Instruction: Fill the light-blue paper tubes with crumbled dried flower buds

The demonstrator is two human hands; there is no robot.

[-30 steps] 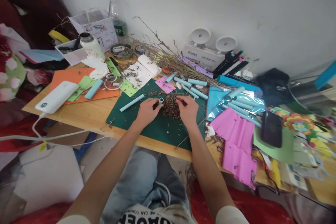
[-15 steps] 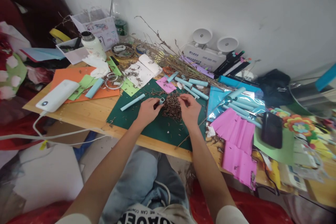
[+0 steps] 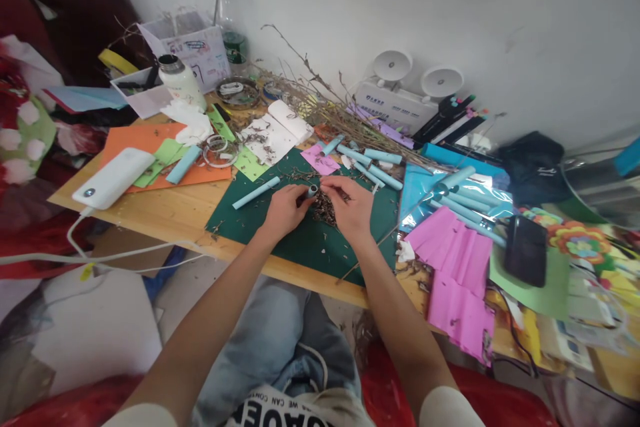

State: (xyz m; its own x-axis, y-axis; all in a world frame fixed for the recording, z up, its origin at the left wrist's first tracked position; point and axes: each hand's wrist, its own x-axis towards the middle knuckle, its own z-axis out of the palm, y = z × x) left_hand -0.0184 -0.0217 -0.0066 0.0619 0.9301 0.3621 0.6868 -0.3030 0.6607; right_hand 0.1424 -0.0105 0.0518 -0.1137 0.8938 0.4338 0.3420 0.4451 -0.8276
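My left hand (image 3: 286,211) is closed round a short light-blue paper tube (image 3: 312,191), its dark open end tilted up. My right hand (image 3: 350,205) is pinched just right of that opening; whatever its fingertips hold is too small to make out. Under and beside the right fingers lies a heap of brown dried plant bits (image 3: 325,211), partly hidden by the hand. Both hands are over a dark green cutting mat (image 3: 300,247). Another light-blue tube (image 3: 256,193) lies on the mat, left of my left hand.
Several blue tubes (image 3: 383,157) lie behind the hands, more on a shiny blue packet (image 3: 413,197) at right. Dry twigs (image 3: 345,117) lie along the wall. Pink crepe paper (image 3: 450,240) and a phone (image 3: 526,251) are to the right; a white power bank (image 3: 114,178) and bottle (image 3: 181,83) stand left.
My right hand has moved left from the heap's right side to near the tube's opening, covering more of the heap. My left hand keeps holding the tube. The view has shifted slightly.
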